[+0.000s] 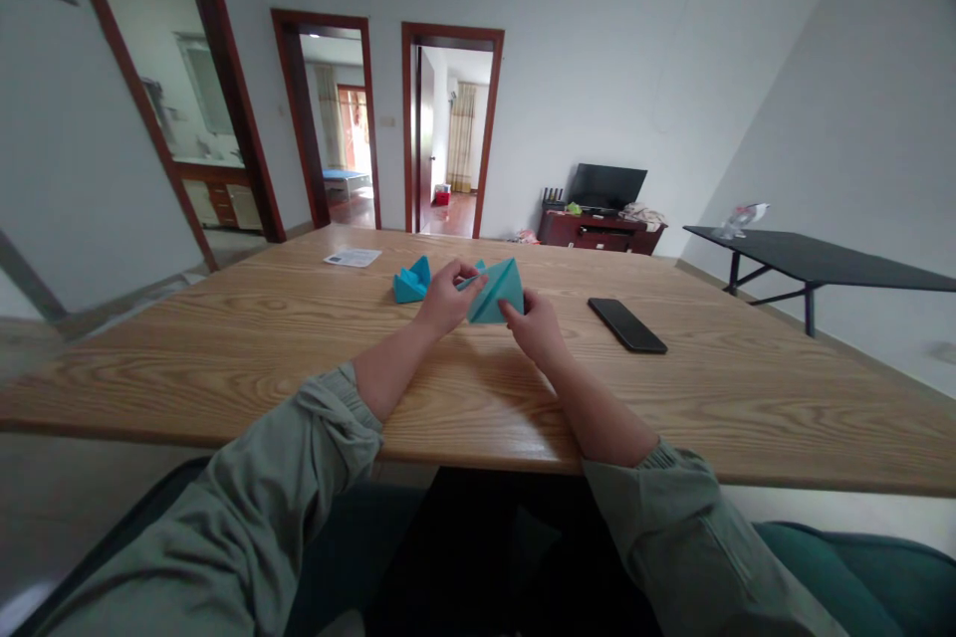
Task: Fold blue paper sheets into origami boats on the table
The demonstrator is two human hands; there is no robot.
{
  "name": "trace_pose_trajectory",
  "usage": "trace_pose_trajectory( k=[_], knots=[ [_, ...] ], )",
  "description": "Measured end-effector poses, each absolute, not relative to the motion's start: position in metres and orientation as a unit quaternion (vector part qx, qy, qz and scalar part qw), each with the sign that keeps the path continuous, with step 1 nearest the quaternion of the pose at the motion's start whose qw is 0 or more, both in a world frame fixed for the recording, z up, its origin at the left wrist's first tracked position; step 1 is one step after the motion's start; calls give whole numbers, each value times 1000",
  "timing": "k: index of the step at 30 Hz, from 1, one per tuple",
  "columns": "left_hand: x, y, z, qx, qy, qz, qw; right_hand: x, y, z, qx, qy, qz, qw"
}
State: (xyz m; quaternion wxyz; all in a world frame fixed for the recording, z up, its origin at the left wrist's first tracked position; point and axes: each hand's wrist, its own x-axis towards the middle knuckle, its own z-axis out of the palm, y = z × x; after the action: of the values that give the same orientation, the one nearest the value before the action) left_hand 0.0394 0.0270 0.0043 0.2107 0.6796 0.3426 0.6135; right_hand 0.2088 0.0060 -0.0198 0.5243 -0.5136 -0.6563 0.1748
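Note:
Both my hands hold a folded piece of teal paper (496, 293) just above the wooden table (299, 358). My left hand (446, 298) pinches its left edge with closed fingers. My right hand (535, 326) grips its lower right corner, fingers closed too. A second folded teal paper shape (411, 283) rests on the table just left of my left hand. My forearms reach out from rolled grey-green sleeves.
A black phone (626, 324) lies flat on the table to the right of my hands. A white slip of paper (353, 258) lies at the far left of the table. A black side table (822, 261) stands at right, doorways behind.

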Motion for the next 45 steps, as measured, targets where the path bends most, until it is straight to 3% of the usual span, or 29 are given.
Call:
trace_pose_trajectory(
  k=[7, 14, 19, 24, 30, 38, 45],
  knots=[
    [29, 31, 9, 674, 340, 628, 186, 217, 9, -16, -530, -627, 144, 552],
    [38, 20, 5, 705, 231, 540, 399, 212, 10, -18, -462, -555, 301, 623],
    [45, 19, -1, 675, 213, 508, 491, 214, 11, -18, -461, -542, 284, 643],
    [43, 25, -5, 696, 289, 511, 414, 211, 8, -18, -465, -562, 221, 647],
    [42, 17, 3, 730, 341, 538, 248, 202, -4, -13, -375, -598, 345, 618],
    [47, 9, 5, 728, 229, 519, 384, 202, -8, -11, -360, -580, 383, 623],
    [46, 17, 2, 675, 232, 563, 416, 208, 10, -15, -405, -473, 436, 650]
  ],
)
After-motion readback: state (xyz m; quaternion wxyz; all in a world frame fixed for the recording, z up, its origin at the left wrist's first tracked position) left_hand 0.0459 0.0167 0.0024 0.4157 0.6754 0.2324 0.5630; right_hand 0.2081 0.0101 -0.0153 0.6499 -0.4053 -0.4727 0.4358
